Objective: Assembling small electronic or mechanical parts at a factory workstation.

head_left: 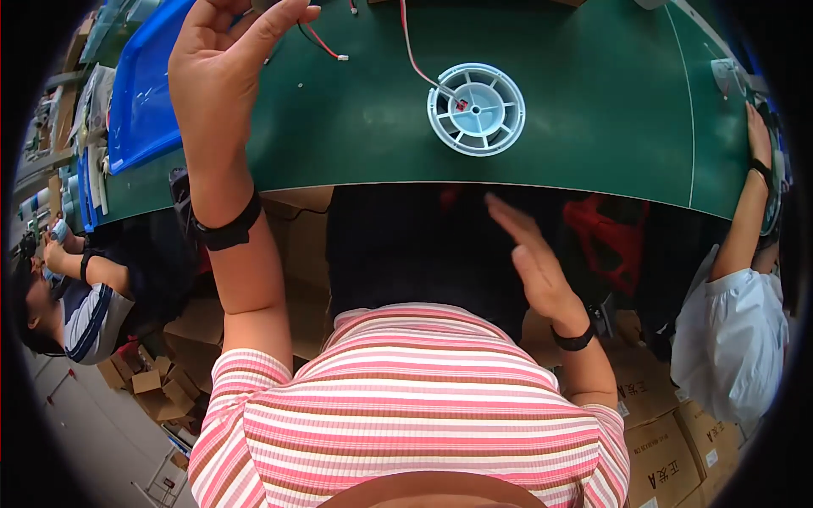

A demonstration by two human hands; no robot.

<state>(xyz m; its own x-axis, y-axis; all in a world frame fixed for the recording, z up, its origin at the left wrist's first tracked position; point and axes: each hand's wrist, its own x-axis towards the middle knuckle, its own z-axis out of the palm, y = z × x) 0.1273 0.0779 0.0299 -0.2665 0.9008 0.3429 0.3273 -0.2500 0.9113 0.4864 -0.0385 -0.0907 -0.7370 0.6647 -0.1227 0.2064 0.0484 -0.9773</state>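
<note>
at the far left a co-worker in a white and dark top sits with bent arms, holding a small pale-blue thing near a cluttered shelf area. cardboard boxes stand on the floor below. a blue tray lies on the left part of the green table, its upper end cut off by the frame.

just right of the tray, the person's left hand is raised over the table, with a black wristband below it. its thumb and curled fingers pinch a dark piece, which the upper edge mostly cuts off, so its shape cannot be told. beside the thumb, red and black wires end in a small white plug; whether they join the dark piece is unclear. a tiny pale bit lies on the table nearby.

near the middle, a round light-blue plastic wheel with spokes lies flat on the table, well apart from both hands. a red and white cord runs down from the upper edge to a small red part near its hub.

below the table's near edge, the right hand is slightly blurred and holds nothing, its fingers straight and close together, the thumb apart. a red plastic chair is just behind it.

at the far right another co-worker's hand touches the table edge, near a whitish cup.
</note>
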